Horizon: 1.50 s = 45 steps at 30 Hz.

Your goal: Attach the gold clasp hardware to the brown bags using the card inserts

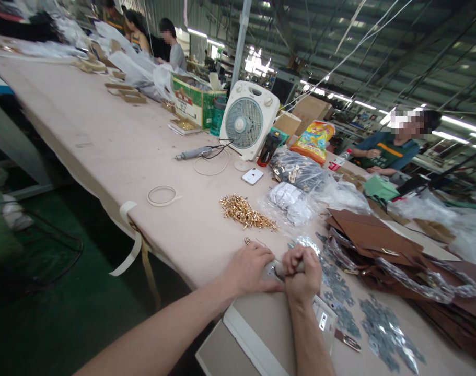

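My right hand (302,271) is clenched in a fist round a grey tool handle (279,270) at the near edge of the long pink table (104,141). My left hand (247,269) lies beside it, fingers curled down on a small grey piece under the tool; what it pins is hidden. Both hands rest at the top of a beige flat board (265,324). A pile of small gold metal fittings (245,211) lies just beyond the hands. A lone metal clasp (248,241) sits by my left hand.
Silver-wrapped metal parts (382,326) and brown leather pieces (379,237) spread to the right. Further back stand a white fan (247,120), a phone (252,176), a grey rotary tool (193,153), a tape ring (162,196) and bags of hardware (296,172). A person in green (390,151) sits across; others work far left.
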Tool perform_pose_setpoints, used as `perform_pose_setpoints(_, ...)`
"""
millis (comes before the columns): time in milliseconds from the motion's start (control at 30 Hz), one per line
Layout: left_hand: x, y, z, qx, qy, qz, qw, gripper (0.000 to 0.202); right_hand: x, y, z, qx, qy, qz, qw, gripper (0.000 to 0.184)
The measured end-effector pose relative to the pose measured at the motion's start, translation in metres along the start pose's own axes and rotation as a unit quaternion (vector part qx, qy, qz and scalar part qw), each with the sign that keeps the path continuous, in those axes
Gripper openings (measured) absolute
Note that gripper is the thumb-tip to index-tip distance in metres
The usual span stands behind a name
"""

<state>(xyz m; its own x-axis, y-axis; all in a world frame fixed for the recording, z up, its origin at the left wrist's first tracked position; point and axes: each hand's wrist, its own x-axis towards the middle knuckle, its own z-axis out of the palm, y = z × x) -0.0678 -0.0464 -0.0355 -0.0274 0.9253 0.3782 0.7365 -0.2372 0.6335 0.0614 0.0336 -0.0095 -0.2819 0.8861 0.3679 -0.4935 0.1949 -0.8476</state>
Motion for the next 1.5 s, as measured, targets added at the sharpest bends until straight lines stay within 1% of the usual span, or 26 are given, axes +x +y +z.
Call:
perform_pose_setpoints(67,0.0,0.0,0.001,0.008,0.004,-0.005,1.0,0.065,0.003,-0.006,-0.005,0.022,0.011,-0.011,1.0,0.029)
perform_pose_setpoints(167,0.0,-0.001,0.002,0.014,0.001,-0.009,1.0,0.066,-0.001,-0.011,-0.006,0.025,-0.005,-0.025,0.999,0.031)
perform_pose_setpoints(267,0.0,-0.001,0.003,0.008,0.0,-0.007,1.0,0.062,-0.011,-0.011,0.001,0.007,-0.052,-0.043,0.998,0.033)
perform_pose_setpoints(367,0.0,0.0,0.002,0.006,-0.001,-0.009,1.0,0.048,-0.02,-0.006,0.008,-0.041,-0.095,-0.07,0.992,0.034)
perform_pose_setpoints(500,0.001,0.001,0.001,0.03,-0.026,0.007,0.999,0.043,-0.028,0.001,0.011,-0.109,-0.143,-0.097,0.979,0.037)
perform_pose_setpoints(600,0.002,0.001,-0.001,0.045,-0.046,0.012,0.998,0.037,-0.03,0.003,0.011,-0.171,-0.182,-0.127,0.96,0.035)
perform_pose_setpoints(733,0.003,0.003,-0.003,0.05,-0.056,0.008,0.997,0.03,-0.029,0.005,0.014,-0.282,-0.249,-0.178,0.909,0.03)
perform_pose_setpoints(767,0.004,0.003,-0.003,0.05,-0.053,0.0,0.997,0.028,-0.028,0.006,0.015,-0.302,-0.248,-0.18,0.903,0.029)
perform_pose_setpoints(800,0.004,0.004,-0.003,0.049,-0.052,-0.007,0.997,0.028,-0.025,0.008,0.016,-0.315,-0.231,-0.17,0.905,0.03)
perform_pose_setpoints(867,0.005,0.005,-0.003,0.044,-0.053,-0.013,0.998,0.032,-0.018,0.01,0.018,-0.321,-0.157,-0.126,0.926,0.035)
perform_pose_setpoints(933,0.004,0.005,-0.004,0.039,-0.053,-0.014,0.998,0.043,-0.009,0.013,0.02,-0.308,-0.077,-0.071,0.945,0.039)
perform_pose_setpoints(967,0.003,0.005,-0.004,0.037,-0.051,-0.016,0.998,0.05,-0.005,0.014,0.021,-0.299,-0.053,-0.05,0.951,0.041)
perform_pose_setpoints(1000,0.002,0.006,-0.005,0.034,-0.044,-0.021,0.998,0.054,-0.001,0.015,0.022,-0.287,-0.042,-0.032,0.956,0.042)
perform_pose_setpoints(1067,0.0,0.006,-0.005,0.03,-0.03,-0.028,0.999,0.055,0.002,0.015,0.022,-0.243,-0.032,-0.005,0.969,0.043)
perform_pose_setpoints(1133,-0.001,0.006,-0.004,0.03,-0.02,-0.025,0.999,0.053,0.002,0.013,0.019,-0.174,-0.016,0.011,0.985,0.042)
perform_pose_setpoints(1233,-0.003,0.004,0.0,0.037,-0.009,-0.022,0.999,0.061,-0.002,0.003,0.012,-0.086,0.013,0.006,0.996,0.04)
perform_pose_setpoints(1300,-0.003,0.003,0.001,0.042,-0.007,-0.023,0.999,0.068,-0.003,-0.008,0.011,-0.065,0.015,-0.011,0.998,0.038)
perform_pose_setpoints(1400,-0.003,0.002,0.002,0.046,-0.01,-0.025,0.999,0.073,-0.001,-0.021,0.018,-0.053,-0.003,-0.04,0.998,0.036)
perform_pose_setpoints(1500,-0.003,0.002,0.0,0.044,-0.019,-0.027,0.998,0.069,0.001,-0.02,0.027,-0.068,-0.018,-0.063,0.996,0.037)
